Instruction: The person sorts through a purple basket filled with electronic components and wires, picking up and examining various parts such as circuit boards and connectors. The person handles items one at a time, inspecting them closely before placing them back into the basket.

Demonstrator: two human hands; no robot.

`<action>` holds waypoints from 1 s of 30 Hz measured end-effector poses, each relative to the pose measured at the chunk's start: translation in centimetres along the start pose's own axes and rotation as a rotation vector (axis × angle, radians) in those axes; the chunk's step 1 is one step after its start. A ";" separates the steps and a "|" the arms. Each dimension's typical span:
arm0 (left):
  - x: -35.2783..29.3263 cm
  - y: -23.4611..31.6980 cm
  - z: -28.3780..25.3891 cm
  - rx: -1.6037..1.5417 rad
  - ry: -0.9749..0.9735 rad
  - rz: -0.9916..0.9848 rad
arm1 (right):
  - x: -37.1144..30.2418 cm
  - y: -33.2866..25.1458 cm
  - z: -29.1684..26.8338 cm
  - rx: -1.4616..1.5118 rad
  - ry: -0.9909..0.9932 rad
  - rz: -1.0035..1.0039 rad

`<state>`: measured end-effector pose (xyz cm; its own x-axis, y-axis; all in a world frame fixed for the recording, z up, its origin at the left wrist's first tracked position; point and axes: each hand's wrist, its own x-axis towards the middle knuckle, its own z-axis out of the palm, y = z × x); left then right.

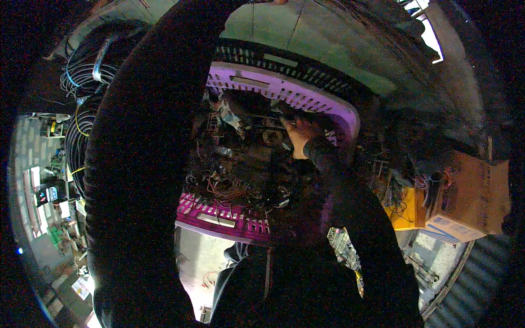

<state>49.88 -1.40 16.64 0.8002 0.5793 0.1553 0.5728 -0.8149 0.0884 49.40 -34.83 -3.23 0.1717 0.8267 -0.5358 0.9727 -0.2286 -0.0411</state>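
A purple plastic crate (pixel 343 112) with slotted walls stands in front of me, filled with a dark jumble of parts and loose wires (pixel 221 186). Inside it, toward the far right, my right hand (pixel 302 134) lies on the dark contents with its fingers spread, and I see nothing gripped in it. My left arm stretches up across the picture. Only a sliver of my left hand (pixel 272 1) shows at the top edge, so its fingers are hidden. A crumpled pale, shiny piece (pixel 231 117) sits in the crate's far left part.
Behind the purple crate is a black slotted crate (pixel 306 71). Coils of black cable (pixel 90 71) hang at the left. A cardboard box (pixel 465 191), a yellow container (pixel 407 210) with wires and a white-and-blue box (pixel 451 229) stand at the right.
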 end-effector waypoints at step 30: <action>-5.2 -0.4 -1.2 0.193 -0.175 0.162 | -14.0 8.0 2.3 1.770 -0.092 -0.179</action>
<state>45.26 -4.14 16.96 0.8927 0.4501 -0.0213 0.4450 -0.8881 -0.1153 54.44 -49.44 1.98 0.0244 0.8868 -0.4616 -0.3471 -0.4255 -0.8358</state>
